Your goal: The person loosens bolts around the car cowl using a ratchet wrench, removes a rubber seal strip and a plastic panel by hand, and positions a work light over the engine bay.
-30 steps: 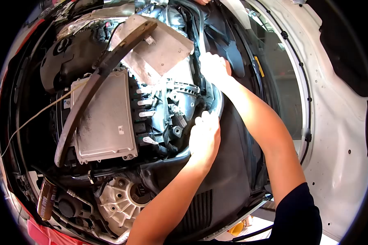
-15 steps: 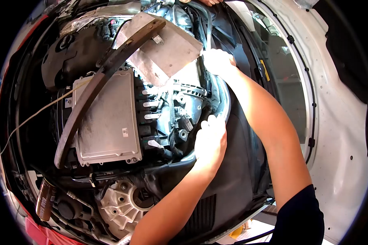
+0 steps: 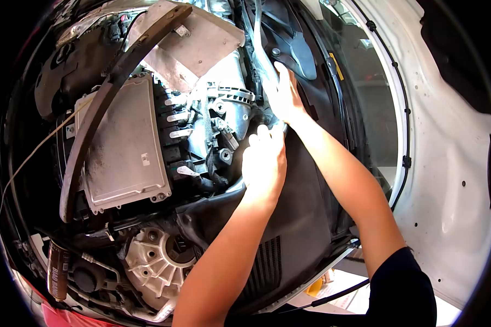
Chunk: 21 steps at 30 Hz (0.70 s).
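A long rubber seal strip (image 3: 260, 46) runs along the edge of the black plastic cowl cover (image 3: 303, 191). My left hand (image 3: 264, 166) has its fingers curled over this strip beside the engine, and the part under them is hidden. Just above it, my right hand (image 3: 285, 98) lies around the strip, one digit stretched upward along the cover. Part of its grip is hidden and washed out by bright light. Left of my hands are a ribbed black hose clamp (image 3: 234, 94) and several connectors with pale levers (image 3: 181, 133).
A flat metal control unit (image 3: 125, 147) lies to the left, crossed by a dark curved bar (image 3: 101, 117). A bent metal sheet (image 3: 193, 46) sits above. A cast metal strut mount (image 3: 155, 264) and a brown spray can (image 3: 58, 271) are lower left. The windshield (image 3: 365, 92) is right.
The view has shifted, so the engine bay sits farther left and higher. My right hand has come closer to my left along the strip, and its fingers have straightened. Another person's hand at the top has left view.
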{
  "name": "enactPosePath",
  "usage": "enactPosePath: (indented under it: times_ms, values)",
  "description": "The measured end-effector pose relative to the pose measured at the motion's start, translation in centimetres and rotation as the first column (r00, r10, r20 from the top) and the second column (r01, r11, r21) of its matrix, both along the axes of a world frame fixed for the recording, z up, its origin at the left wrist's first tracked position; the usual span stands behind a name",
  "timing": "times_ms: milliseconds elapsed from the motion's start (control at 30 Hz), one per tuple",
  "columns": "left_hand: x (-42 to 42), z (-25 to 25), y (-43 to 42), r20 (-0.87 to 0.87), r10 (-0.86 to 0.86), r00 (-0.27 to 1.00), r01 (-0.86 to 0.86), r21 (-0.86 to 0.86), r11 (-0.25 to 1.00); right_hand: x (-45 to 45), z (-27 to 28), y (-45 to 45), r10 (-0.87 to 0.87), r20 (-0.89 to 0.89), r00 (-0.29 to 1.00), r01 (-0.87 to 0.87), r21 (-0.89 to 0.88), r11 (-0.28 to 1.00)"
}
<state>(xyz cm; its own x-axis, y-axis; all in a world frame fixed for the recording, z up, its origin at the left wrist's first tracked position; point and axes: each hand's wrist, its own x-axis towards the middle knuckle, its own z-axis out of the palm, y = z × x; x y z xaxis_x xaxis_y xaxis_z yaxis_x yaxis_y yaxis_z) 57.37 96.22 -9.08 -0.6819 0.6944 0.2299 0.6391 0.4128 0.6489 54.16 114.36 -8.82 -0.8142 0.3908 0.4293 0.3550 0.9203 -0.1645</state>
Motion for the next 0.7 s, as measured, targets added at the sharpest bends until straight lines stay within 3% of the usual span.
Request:
enactPosePath:
  times_ms: [67,167,333,433,467,567,600,633,667,700]
  values:
    - [0.1,-0.2,0.1,0.003,0.020,1.000,-0.020,0.017,1.000,-0.8,0.2,-0.7,-0.004,0.057,0.998,0.004,0.012,1.000]
    - [0.0,0.5,-0.1,-0.029,0.014,0.999,-0.015,-0.027,1.000,-0.9,-0.6,0.1,0.095,-0.091,0.991,-0.092,0.036,0.995]
    - [0.1,0.9,-1.2,-0.104,0.006,0.995,-0.009,-0.032,0.999,-0.7,-0.2,-1.7,-0.053,-0.195,0.979,0.034,-0.100,0.994]
    - [0.0,0.4,-1.8,-0.121,-0.049,0.992,0.044,-0.040,0.998,1.2,-0.8,-3.4,-0.139,-0.186,0.973,0.083,-0.279,0.957]
    - [0.2,-0.1,-1.8,-0.227,0.000,0.974,0.012,0.054,0.998,1.2,-1.2,-3.4,-0.146,-0.177,0.973,0.093,-0.276,0.956]
    - [0.0,0.8,-1.9,-0.226,-0.049,0.973,0.041,-0.037,0.998,1.6,-0.7,-3.7,-0.054,-0.174,0.983,0.025,-0.163,0.986]
    - [0.3,-0.1,-1.9,-0.254,-0.010,0.967,0.020,0.036,0.999,1.9,-1.0,-3.8,-0.074,-0.147,0.986,0.056,-0.124,0.991]
    - [0.2,0.2,-2.3,-0.192,-0.080,0.978,0.072,-0.049,0.996,1.7,-1.1,-4.0,-0.078,-0.125,0.989,0.068,-0.083,0.994]
    - [0.3,0.0,-2.6,-0.258,-0.050,0.965,0.051,-0.003,0.999,2.0,-1.1,-4.1,-0.041,-0.150,0.988,0.012,-0.187,0.982]
    - [0.5,0.0,-3.1,-0.320,-0.020,0.947,0.037,0.046,0.998,2.1,-1.4,-4.7,-0.085,-0.089,0.992,0.074,-0.116,0.991]
